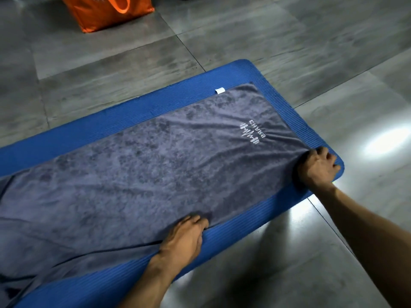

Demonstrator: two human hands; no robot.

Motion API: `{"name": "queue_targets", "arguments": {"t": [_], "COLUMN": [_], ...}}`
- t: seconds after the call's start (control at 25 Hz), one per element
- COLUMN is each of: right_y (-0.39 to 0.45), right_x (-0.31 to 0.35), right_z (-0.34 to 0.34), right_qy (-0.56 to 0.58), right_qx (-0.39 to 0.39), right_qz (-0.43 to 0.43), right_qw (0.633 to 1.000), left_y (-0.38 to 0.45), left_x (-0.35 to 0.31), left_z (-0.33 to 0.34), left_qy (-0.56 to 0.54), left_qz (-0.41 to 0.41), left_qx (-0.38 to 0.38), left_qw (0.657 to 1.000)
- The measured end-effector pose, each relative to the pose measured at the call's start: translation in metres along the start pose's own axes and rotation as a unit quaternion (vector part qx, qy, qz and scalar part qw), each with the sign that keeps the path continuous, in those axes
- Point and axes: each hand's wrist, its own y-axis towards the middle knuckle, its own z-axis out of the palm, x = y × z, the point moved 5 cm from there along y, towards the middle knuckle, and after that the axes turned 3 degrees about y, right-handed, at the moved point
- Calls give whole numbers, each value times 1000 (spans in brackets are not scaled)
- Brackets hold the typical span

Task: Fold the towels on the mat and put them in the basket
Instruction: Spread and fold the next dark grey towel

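Right hand: my right hand (317,166) pinches the grey gym towel's (155,170) near corner, pulling it taut.
Left hand: my left hand (185,237) grips the near long edge, fingers curled on it.
Towel: spread flat on the blue mat (138,110), ready for folding.
Basket: not visible; an orange bag (104,12) stands beyond.

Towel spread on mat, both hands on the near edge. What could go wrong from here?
1. The right hand pinches the grey towel at its corner, where creases already radiate; more pull may skew the fold.
2. The left hand grips mid-edge, and the towel's left end lies bunched off the blue mat, so edges may misalign.
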Motion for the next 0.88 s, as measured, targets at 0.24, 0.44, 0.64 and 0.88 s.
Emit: {"name": "queue_targets", "arguments": {"t": [0.24,0.44,0.64,0.88], "right_y": [-117,-248,-347,-432], "right_x": [111,227,310,355], "right_z": [18,35,28,52], "right_qy": [26,90,127,-34], "right_qx": [4,126,232,231], "right_qz": [-340,-465,-573,-629], "right_qw": [940,871,776,742], "left_y": [-12,-75,-162,-263], "left_x": [21,94,175,254], "left_z": [-27,-69,-109,-86], "left_qy": [43,150,159,118], "left_qz": [20,-12,-49,-147], "left_qx": [99,140,147,33], "left_qw": [994,979,975,981]}}
